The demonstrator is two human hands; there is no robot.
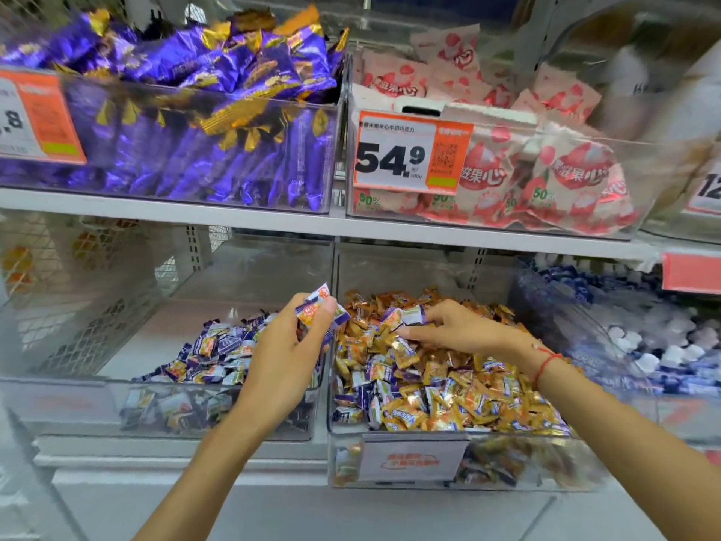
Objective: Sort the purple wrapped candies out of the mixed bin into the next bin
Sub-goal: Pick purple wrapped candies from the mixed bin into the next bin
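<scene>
left hand (290, 345) grips purple candies (322, 306); right hand (448, 326) pinches purple candy (411, 315) over mixed bin (448, 458)

The bins (249, 408) are clear, smooth plastic. The candies (448, 388) wear glossy, crinkled foil-like wrappers. The price tag (409, 152) looks like matt paper, and the shelf (273, 222) smooth painted metal.

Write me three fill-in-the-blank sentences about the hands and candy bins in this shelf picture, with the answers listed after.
1. The left hand holds several purple wrapped candies above the ____ of the two lower bins.
2. The right hand pinches a candy over the mixed bin, whose candies are mostly ____ in colour.
3. A ____ string circles the right wrist.

Answers: left; orange; red
</scene>
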